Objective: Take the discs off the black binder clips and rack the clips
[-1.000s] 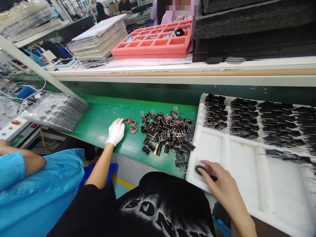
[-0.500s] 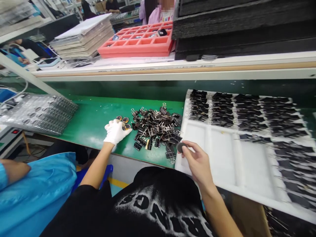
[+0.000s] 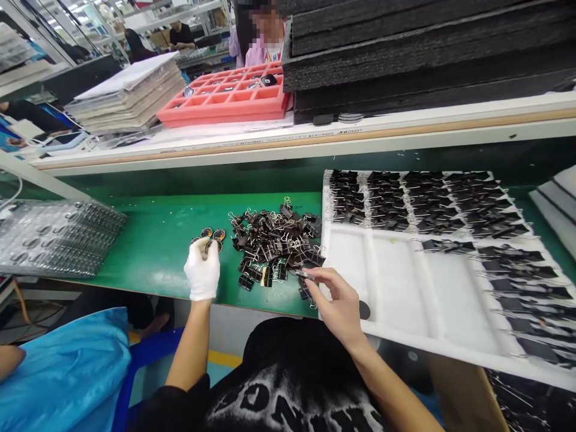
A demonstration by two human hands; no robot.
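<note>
Disc (image 3: 304, 275) sits pinched in the right grip (image 3: 338, 305), clips (image 3: 272, 241) at its eleven o'clock; left grip (image 3: 201, 275), I can't tell.

A green bench (image 3: 157, 234) runs across the room, with a dark green panel (image 3: 216, 177) along its back and a white shelf (image 3: 405, 135) above, its front edge banded by a wood-coloured strip. A slanting white post (image 3: 36, 173) stands at the left. Beneath, the grey floor (image 3: 231, 326) carries a yellow stripe (image 3: 225, 358) near a blue stool (image 3: 153, 346), while pale racks (image 3: 148, 24) fill the brightly lit distance.
</note>
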